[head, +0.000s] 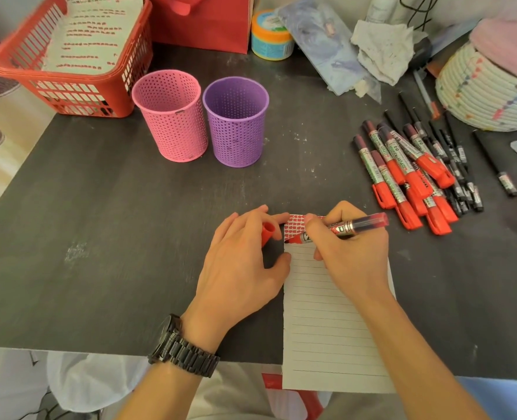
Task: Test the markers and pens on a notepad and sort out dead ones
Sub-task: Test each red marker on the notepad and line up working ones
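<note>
Notepad [327,313] at near edge of table [99,222], cups [236,122] behind it, basket [69,95] far left, marker pile [402,177] right

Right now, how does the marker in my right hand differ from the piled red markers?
The held marker is uncapped, its cap in your left hand; the piled markers are capped. The held marker's tip is at the notepad; the piled markers lie on the table. Both are red.

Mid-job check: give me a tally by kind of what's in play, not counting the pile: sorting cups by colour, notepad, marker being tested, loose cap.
Pink cup: 1
Purple cup: 1
Notepad: 1
Marker, gripped by the right hand: 1
Red cap, held by the left hand: 1
Total: 5
</note>
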